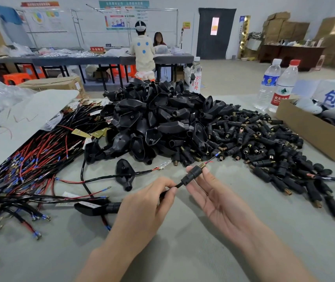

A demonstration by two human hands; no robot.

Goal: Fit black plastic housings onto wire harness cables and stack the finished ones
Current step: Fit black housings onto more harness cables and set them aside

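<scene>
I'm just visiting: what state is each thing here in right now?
Left hand: pinching the thin black cable.
Right hand: pinching the small black cylindrical sleeve.
Cable: threaded through the sleeve, red wire ends poking out.
Clear plastic water bottles: upright, capped.
Brown cardboard box: open.

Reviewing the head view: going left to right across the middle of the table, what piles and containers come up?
Bundle of red and black wire harnesses → heap of large black housings → spread of small black brass-tipped sleeves → open cardboard box at the right edge.
</scene>
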